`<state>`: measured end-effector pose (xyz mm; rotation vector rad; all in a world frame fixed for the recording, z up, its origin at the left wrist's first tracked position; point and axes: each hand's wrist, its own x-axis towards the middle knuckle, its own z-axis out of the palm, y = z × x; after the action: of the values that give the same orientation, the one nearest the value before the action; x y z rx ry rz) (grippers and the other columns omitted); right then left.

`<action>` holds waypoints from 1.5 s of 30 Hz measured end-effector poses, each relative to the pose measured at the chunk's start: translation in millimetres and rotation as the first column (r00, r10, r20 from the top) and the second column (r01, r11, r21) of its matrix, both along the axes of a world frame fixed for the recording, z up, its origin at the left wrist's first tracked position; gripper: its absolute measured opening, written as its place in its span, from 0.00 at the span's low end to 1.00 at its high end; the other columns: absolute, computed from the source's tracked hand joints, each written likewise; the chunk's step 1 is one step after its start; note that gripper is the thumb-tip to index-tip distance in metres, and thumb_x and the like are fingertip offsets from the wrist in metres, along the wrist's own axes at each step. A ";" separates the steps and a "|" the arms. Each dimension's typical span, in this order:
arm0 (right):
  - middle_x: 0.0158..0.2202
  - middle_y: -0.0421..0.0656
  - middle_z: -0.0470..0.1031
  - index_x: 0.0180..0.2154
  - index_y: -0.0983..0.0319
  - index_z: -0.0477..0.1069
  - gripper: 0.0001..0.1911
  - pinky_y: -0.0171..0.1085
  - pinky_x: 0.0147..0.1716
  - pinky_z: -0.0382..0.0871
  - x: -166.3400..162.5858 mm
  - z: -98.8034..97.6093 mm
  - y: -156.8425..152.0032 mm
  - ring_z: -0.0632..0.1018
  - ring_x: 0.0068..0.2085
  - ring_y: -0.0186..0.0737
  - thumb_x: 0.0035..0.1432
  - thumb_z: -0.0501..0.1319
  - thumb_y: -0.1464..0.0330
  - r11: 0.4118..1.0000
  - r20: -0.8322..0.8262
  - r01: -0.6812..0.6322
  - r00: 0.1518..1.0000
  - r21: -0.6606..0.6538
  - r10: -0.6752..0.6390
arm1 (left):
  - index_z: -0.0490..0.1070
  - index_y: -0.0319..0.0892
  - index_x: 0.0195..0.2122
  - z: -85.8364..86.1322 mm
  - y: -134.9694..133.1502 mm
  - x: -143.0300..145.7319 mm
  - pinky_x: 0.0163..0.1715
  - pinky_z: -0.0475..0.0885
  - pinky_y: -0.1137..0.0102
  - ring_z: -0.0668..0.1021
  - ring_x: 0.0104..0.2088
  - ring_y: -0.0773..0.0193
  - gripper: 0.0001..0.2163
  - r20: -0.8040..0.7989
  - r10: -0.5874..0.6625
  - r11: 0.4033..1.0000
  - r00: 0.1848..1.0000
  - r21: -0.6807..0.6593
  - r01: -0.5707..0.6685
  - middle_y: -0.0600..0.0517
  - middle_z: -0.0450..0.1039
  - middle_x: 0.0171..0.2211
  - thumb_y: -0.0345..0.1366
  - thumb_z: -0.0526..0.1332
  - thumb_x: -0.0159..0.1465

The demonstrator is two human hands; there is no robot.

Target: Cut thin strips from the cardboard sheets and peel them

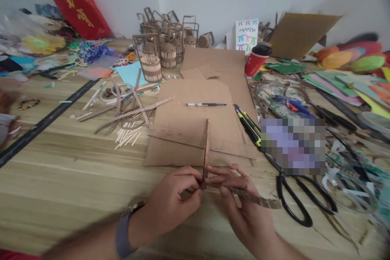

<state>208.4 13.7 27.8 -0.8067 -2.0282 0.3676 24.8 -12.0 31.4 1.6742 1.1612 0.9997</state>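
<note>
Near the table's front edge, my left hand pinches a corrugated cardboard strip between thumb and fingertips. The strip is bent: one part points away from me over a cardboard sheet, and another part runs right through my right hand. The fingers of my right hand are closed on it, with the thumb below and the fingers on top. Where the fingertips meet at the bend, part of the strip is hidden. Beyond, a black pen lies on the cardboard.
Right of the cardboard lie a box cutter and black-handled scissors. Thin sticks and loose cardboard strips are on the left. Small lantern-like models and a red cup stand behind. Another person's hand is at far left.
</note>
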 end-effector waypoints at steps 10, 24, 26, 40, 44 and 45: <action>0.40 0.40 0.82 0.40 0.55 0.63 0.09 0.46 0.53 0.60 -1.4 -6.0 -4.0 0.81 0.47 0.41 0.61 0.59 0.74 0.999 0.110 -0.029 0.994 0.044 0.024 | 0.68 0.41 0.28 -4.2 0.7 -2.2 0.39 0.67 0.74 0.74 0.38 0.67 0.08 -0.018 0.044 0.999 0.999 -0.031 -0.045 0.52 0.70 0.35 0.30 0.56 0.65; 0.34 0.36 0.83 0.36 0.55 0.61 0.11 0.45 0.50 0.64 -4.4 4.6 0.5 0.83 0.42 0.40 0.61 0.57 0.77 0.999 0.038 -0.014 0.999 0.034 0.013 | 0.62 0.41 0.23 -3.6 -0.4 1.3 0.31 0.64 0.77 0.71 0.31 0.70 0.08 -0.011 0.061 0.995 0.998 0.074 -0.060 0.55 0.69 0.29 0.23 0.55 0.58; 0.34 0.37 0.82 0.37 0.55 0.62 0.10 0.45 0.51 0.64 -3.3 1.8 0.0 0.82 0.43 0.41 0.61 0.57 0.77 1.000 0.005 -0.007 1.000 -0.012 0.007 | 0.62 0.41 0.23 -3.0 -0.2 1.2 0.31 0.64 0.77 0.71 0.31 0.71 0.08 -0.011 0.048 0.996 0.999 0.075 -0.047 0.55 0.69 0.29 0.23 0.54 0.57; 0.35 0.36 0.83 0.36 0.56 0.64 0.08 0.42 0.50 0.62 -6.4 5.2 -1.3 0.82 0.40 0.37 0.61 0.60 0.75 0.986 0.110 -0.028 0.994 0.162 0.010 | 0.70 0.41 0.31 -1.0 0.8 -0.2 0.35 0.65 0.73 0.73 0.35 0.66 0.08 -0.081 0.029 0.998 0.996 -0.055 -0.034 0.53 0.72 0.32 0.31 0.54 0.66; 0.37 0.40 0.82 0.37 0.58 0.67 0.06 0.43 0.52 0.60 -5.2 3.7 -2.9 0.81 0.43 0.38 0.60 0.62 0.74 0.984 0.148 0.010 0.988 0.179 -0.037 | 0.70 0.41 0.30 0.6 -1.5 0.8 0.33 0.66 0.73 0.73 0.33 0.66 0.09 -0.104 0.036 0.999 0.994 -0.036 -0.040 0.52 0.71 0.30 0.31 0.53 0.66; 0.37 0.39 0.82 0.37 0.57 0.68 0.06 0.42 0.52 0.60 -5.4 3.3 -3.2 0.81 0.42 0.38 0.61 0.61 0.73 0.982 0.147 0.025 0.988 0.185 -0.053 | 0.70 0.41 0.31 1.2 -2.0 1.2 0.35 0.67 0.73 0.74 0.35 0.66 0.08 -0.096 0.039 0.999 0.995 -0.012 -0.040 0.51 0.72 0.32 0.30 0.53 0.66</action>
<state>202.9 10.5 31.1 -0.7789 -2.1467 0.0977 26.0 -14.0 32.7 1.7103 1.2652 0.9421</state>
